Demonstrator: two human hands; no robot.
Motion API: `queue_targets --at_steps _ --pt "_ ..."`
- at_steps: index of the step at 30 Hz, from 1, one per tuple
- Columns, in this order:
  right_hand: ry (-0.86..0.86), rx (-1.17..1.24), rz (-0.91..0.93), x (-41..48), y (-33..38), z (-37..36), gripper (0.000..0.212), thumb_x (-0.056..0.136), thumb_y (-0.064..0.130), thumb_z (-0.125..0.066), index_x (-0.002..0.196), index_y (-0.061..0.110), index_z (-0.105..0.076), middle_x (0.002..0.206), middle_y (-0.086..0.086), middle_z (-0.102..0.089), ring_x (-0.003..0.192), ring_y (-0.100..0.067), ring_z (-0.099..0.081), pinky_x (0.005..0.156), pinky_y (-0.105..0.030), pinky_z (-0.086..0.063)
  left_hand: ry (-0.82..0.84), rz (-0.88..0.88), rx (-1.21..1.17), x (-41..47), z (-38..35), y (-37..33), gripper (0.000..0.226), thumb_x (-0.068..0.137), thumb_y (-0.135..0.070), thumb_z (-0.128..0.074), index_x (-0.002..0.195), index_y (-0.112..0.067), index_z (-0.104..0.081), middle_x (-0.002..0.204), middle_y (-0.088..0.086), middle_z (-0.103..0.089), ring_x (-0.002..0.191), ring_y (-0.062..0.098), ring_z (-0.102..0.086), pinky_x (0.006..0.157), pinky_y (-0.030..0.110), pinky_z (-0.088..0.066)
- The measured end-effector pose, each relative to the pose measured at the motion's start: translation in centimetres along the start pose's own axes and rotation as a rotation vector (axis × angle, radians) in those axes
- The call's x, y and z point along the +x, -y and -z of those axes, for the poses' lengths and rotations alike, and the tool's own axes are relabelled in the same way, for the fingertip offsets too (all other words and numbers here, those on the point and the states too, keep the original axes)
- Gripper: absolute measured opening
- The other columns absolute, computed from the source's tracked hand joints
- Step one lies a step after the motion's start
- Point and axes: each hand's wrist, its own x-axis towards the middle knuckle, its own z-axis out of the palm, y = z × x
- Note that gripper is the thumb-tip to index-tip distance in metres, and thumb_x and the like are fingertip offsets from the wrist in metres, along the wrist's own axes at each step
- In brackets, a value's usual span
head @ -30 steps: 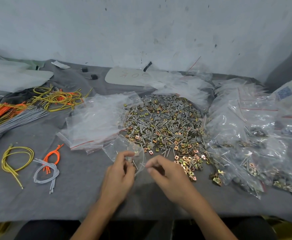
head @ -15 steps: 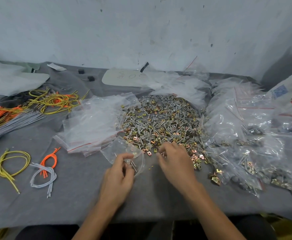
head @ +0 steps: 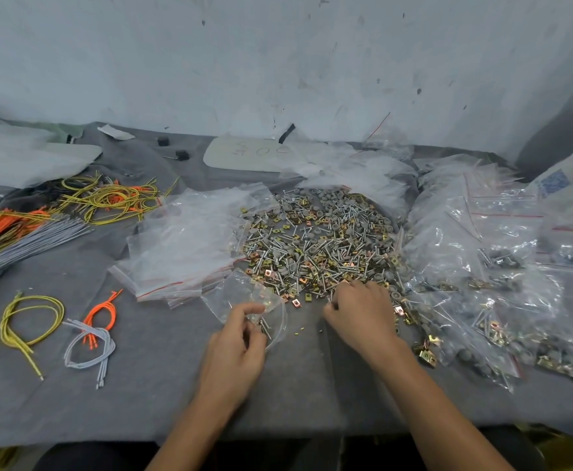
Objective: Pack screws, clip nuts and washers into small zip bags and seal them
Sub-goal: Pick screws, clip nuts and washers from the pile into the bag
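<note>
Left hand (head: pixel 234 351) pinches a bag (head: pixel 240 294); right hand (head: pixel 359 311) curls into the pile (head: pixel 319 239) just ahead, its grip hidden

I list: left hand (head: pixel 234 348) pinching bag (head: pixel 244 295) holding screws (head: pixel 265 327); right hand (head: pixel 359 311), fingers curled, at pile (head: pixel 315 239) edge.

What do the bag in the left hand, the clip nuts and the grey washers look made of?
The zip bag: thin clear plastic film, glossy and crinkled; screws inside show through. The clip nuts: folded sheet metal, shiny yellow or copper-toned plating, likely. The washers: matt grey, no glint; possibly rubber or plastic, cannot be sure.
</note>
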Motion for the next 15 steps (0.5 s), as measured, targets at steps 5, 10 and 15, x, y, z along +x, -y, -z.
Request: queue_targets --at_steps 5,10,15 --pt "0.030 -0.053 0.022 -0.4 -0.4 0.6 0.026 0.090 0.041 -0.052 0.098 0.022 -0.068 0.108 -0.002 -0.070 0.106 -0.028 -0.057 0.094 -0.041 -0.038 0.003 0.002 -0.001 0.0 0.0 0.0 0.027 0.088 -0.029 -0.048 0.112 -0.041 -0.053 0.062 0.000 -0.055 0.053 0.014 -0.049 0.057 0.041 -0.043" --pt "0.047 -0.044 0.044 -1.4 -0.6 1.1 0.026 0.093 0.039 -0.049 0.100 0.020 -0.065 0.111 -0.002 -0.067 0.108 -0.028 -0.055 0.092 -0.039 -0.037 0.005 0.000 -0.001 0.0 -0.1 0.3 0.028 0.088 -0.029 -0.048 0.111 -0.044 -0.053 0.060 -0.004 -0.053 0.053 0.013 -0.049 0.056 0.043 -0.044" --pt "0.004 0.071 0.086 -2.3 -0.5 2.0 0.016 0.096 0.033 -0.048 0.097 0.022 -0.059 0.103 0.001 -0.065 0.098 -0.026 -0.056 0.082 -0.037 -0.040 0.008 -0.006 0.008 0.0 -0.1 0.6 0.027 0.088 -0.032 -0.048 0.112 -0.044 -0.053 0.061 -0.004 -0.053 0.053 0.013 -0.050 0.055 0.043 -0.044"
